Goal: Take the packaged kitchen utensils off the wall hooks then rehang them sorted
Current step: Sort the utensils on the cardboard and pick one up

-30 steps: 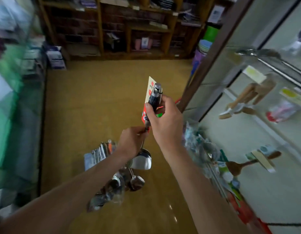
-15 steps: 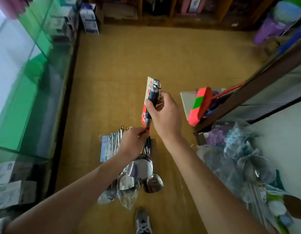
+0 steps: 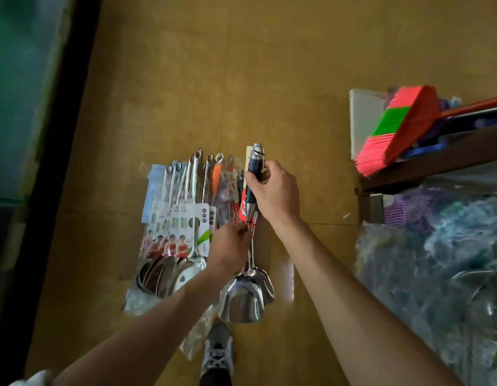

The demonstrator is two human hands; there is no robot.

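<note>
The person stands over a yellow-brown floor [image 3: 186, 79], both arms stretched out and down. The right hand [image 3: 275, 196] is wrapped round the dark handle [image 3: 253, 169] of a steel spatula [image 3: 240, 299], thumb on the near side and fingers curled behind. The spatula hangs almost straight down, handle end up and its broad shiny blade at the bottom, held above the floor. A red and cream card [image 3: 244, 203] sits against the handle. The left hand [image 3: 230, 246] is lower, its fingertips pinched together on the thin shaft just where the card ends; whether it nips the shaft itself or a small tie there, I cannot tell. A second steel blade [image 3: 266, 285] shows just behind the first, and I cannot tell if it is held too or lying below.

Just left of the hands, a pile [image 3: 183, 218] of packaged utensils lies on the floor: long steel handles fanned side by side, white printed cards over them, clear wrap around the lot. One shoe [image 3: 218, 355] stands near the pile's lower edge.

To the right, a broom [image 3: 400, 126] with pink and green bristles leans by a dark wooden shelf [image 3: 436, 165], with more goods [image 3: 436, 260] in clear wrap heaped beneath. On the far left runs a greenish glass cabinet [image 3: 18, 93], blurred.
</note>
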